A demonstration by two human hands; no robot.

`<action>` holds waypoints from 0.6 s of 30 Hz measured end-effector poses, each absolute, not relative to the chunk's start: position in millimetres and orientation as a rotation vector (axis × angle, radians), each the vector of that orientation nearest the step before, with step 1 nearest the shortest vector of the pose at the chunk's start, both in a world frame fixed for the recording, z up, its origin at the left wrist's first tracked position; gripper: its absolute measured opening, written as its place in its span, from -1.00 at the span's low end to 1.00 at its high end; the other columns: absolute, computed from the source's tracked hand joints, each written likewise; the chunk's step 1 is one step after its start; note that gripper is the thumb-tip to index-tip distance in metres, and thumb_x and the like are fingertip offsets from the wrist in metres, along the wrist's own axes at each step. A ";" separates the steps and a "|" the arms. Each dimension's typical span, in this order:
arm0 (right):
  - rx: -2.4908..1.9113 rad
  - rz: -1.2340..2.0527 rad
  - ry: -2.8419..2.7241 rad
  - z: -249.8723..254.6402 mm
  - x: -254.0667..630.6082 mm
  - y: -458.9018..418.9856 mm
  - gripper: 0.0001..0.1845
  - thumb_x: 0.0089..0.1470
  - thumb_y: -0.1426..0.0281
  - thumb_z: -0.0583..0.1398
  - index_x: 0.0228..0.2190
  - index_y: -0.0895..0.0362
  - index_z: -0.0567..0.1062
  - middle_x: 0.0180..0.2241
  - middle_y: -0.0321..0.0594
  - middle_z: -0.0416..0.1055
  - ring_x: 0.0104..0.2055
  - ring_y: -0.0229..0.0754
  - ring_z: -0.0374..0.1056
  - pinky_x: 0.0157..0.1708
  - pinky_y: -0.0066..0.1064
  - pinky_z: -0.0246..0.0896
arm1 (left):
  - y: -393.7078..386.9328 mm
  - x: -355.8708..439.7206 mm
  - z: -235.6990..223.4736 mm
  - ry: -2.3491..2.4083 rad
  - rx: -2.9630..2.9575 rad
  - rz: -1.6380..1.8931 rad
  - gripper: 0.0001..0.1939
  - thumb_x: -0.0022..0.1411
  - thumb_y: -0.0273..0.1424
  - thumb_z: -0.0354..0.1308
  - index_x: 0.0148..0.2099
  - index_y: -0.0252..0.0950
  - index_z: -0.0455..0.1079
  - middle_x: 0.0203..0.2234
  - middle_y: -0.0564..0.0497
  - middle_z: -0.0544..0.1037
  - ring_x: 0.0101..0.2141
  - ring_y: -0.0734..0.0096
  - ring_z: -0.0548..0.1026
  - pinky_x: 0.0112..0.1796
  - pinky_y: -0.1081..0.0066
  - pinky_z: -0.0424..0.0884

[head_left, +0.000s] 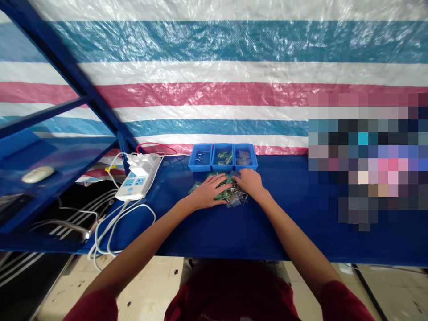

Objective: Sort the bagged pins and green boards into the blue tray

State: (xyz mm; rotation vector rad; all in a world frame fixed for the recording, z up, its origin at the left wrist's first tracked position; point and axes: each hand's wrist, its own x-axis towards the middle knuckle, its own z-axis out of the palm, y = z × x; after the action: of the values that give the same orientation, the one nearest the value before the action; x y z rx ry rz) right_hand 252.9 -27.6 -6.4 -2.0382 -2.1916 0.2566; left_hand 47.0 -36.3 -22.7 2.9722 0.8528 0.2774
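A mixed pile (pixel 230 194) of thin metal pins like nails or screws, green packets and small clear plastic bags lies on the blue table. My left hand (pixel 211 191) rests over the pile's left side, palm down with fingers spread. At the pile's right rear, my right hand (pixel 249 182) has its fingers curled down; whatever they grip is hidden. Just behind stand three joined blue bins: the left bin (pixel 200 168) holds a few thin metal pins, the middle bin (pixel 223 168) green packets, the right bin (pixel 251 167) clear bags.
To the left, a white power strip (pixel 130 189) carries plugged-in adapters, and its white cables (pixel 112 227) loop over the table's front edge. A white computer mouse (pixel 38 174) sits on a blue shelf. A striped plastic sheet (pixel 214 93) hangs behind; the far right is pixelated.
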 end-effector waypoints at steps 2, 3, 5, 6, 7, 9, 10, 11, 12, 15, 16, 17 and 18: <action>-2.048 0.268 -2.171 -5.9 253.1 -27.1 -0.68 0.19 0.21 0.11 -0.20 0.18 0.51 -0.19 0.03 0.50 -0.12 0.01 0.43 -0.20 -0.29 0.27 | -37.5 46.7 -23.2 0.862 2.977 0.283 -0.38 0.25 -0.06 0.08 0.25 -0.26 0.21 0.23 -0.26 0.21 0.27 -0.01 0.09 0.20 0.00 0.08; -2.050 0.264 -2.152 -5.9 253.2 -26.9 -0.70 0.18 0.23 0.11 -0.19 0.16 0.50 -0.20 0.01 0.50 -0.13 0.00 0.44 -0.21 -0.29 0.28 | -38.2 46.5 -23.4 0.865 2.980 0.287 -0.38 0.25 -0.05 0.07 0.25 -0.26 0.21 0.23 -0.26 0.22 0.26 -0.01 0.10 0.20 0.00 0.09; -2.042 0.253 -2.119 -6.5 253.3 -26.3 -0.74 0.18 0.26 0.12 -0.19 0.13 0.49 -0.22 -0.02 0.51 -0.15 -0.01 0.44 -0.22 -0.30 0.28 | -39.6 46.1 -23.8 0.866 2.985 0.301 -0.39 0.26 -0.05 0.05 0.24 -0.27 0.22 0.22 -0.26 0.23 0.26 0.00 0.11 0.20 0.01 0.10; -2.030 0.250 -2.110 -6.9 253.3 -25.9 -0.76 0.18 0.28 0.11 -0.20 0.11 0.49 -0.24 -0.04 0.51 -0.16 -0.01 0.44 -0.23 -0.30 0.28 | -40.4 45.9 -23.9 0.865 2.986 0.313 -0.40 0.27 -0.06 0.05 0.24 -0.27 0.22 0.22 -0.26 0.24 0.26 0.00 0.11 0.19 0.01 0.11; -2.015 0.249 -2.108 -7.4 253.2 -25.5 -0.78 0.18 0.30 0.11 -0.21 0.10 0.50 -0.25 -0.06 0.51 -0.17 -0.02 0.44 -0.24 -0.31 0.28 | -41.3 45.8 -23.9 0.864 2.988 0.328 -0.41 0.27 -0.07 0.05 0.24 -0.26 0.23 0.21 -0.26 0.24 0.26 0.00 0.11 0.19 0.01 0.11; -1.985 0.246 -2.111 -8.0 252.8 -24.8 -0.80 0.18 0.34 0.10 -0.24 0.09 0.51 -0.28 -0.08 0.52 -0.20 -0.04 0.45 -0.26 -0.33 0.27 | -43.2 45.7 -23.6 0.855 2.998 0.353 -0.45 0.29 -0.09 0.04 0.22 -0.24 0.25 0.20 -0.25 0.26 0.26 0.01 0.11 0.19 0.00 0.12; -1.976 0.243 -2.110 -8.0 252.5 -24.4 -0.80 0.17 0.37 0.09 -0.25 0.08 0.51 -0.29 -0.09 0.52 -0.21 -0.05 0.45 -0.27 -0.34 0.26 | -44.1 45.8 -23.2 0.846 3.009 0.361 -0.48 0.30 -0.11 0.03 0.21 -0.24 0.26 0.19 -0.24 0.27 0.26 0.02 0.12 0.19 0.00 0.12; -1.974 0.240 -2.104 -7.7 252.1 -24.2 -0.80 0.17 0.38 0.09 -0.25 0.08 0.51 -0.29 -0.09 0.52 -0.22 -0.05 0.45 -0.29 -0.35 0.26 | -45.0 45.9 -22.7 0.831 3.022 0.364 -0.50 0.30 -0.13 0.03 0.20 -0.24 0.27 0.19 -0.24 0.28 0.25 0.02 0.13 0.19 0.00 0.12; -1.976 0.235 -2.093 -7.1 251.9 -24.0 -0.80 0.16 0.39 0.09 -0.26 0.09 0.52 -0.29 -0.10 0.52 -0.22 -0.06 0.44 -0.30 -0.36 0.25 | -45.8 46.1 -22.1 0.814 3.035 0.366 -0.52 0.31 -0.14 0.02 0.19 -0.24 0.28 0.18 -0.24 0.29 0.25 0.03 0.14 0.19 0.00 0.12; -1.952 0.222 -2.063 -3.3 251.8 -23.9 -0.81 0.16 0.39 0.10 -0.26 0.09 0.51 -0.30 -0.12 0.53 -0.23 -0.07 0.44 -0.33 -0.38 0.21 | -47.2 46.9 -20.3 0.767 3.060 0.369 -0.55 0.33 -0.18 0.00 0.17 -0.26 0.31 0.16 -0.24 0.32 0.23 0.05 0.18 0.19 0.03 0.14; -1.927 0.220 -2.056 -1.7 252.0 -24.0 -0.82 0.16 0.38 0.10 -0.27 0.09 0.51 -0.30 -0.13 0.53 -0.24 -0.08 0.43 -0.34 -0.39 0.20 | -47.5 47.2 -19.9 0.755 3.064 0.367 -0.56 0.34 -0.19 0.00 0.17 -0.25 0.31 0.15 -0.24 0.33 0.23 0.05 0.19 0.19 0.03 0.14; -1.895 0.218 -2.049 -0.3 252.4 -24.0 -0.82 0.16 0.38 0.10 -0.27 0.09 0.51 -0.32 -0.15 0.52 -0.25 -0.09 0.42 -0.35 -0.40 0.18 | -47.7 47.6 -19.7 0.744 3.065 0.361 -0.57 0.34 -0.20 0.00 0.17 -0.24 0.31 0.15 -0.23 0.34 0.23 0.06 0.20 0.19 0.03 0.14; -1.856 0.217 -2.042 1.0 253.0 -24.0 -0.82 0.16 0.38 0.10 -0.28 0.09 0.50 -0.34 -0.17 0.52 -0.26 -0.11 0.42 -0.35 -0.41 0.17 | -47.9 47.9 -19.5 0.737 3.064 0.356 -0.58 0.34 -0.21 0.00 0.17 -0.23 0.31 0.15 -0.22 0.34 0.22 0.07 0.20 0.19 0.03 0.14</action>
State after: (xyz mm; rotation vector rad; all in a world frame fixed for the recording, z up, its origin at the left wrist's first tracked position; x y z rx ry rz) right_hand 253.0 -24.0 1.0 -1.8564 -2.0419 0.2174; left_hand 47.9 -47.9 -19.5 3.0641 0.7366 0.3560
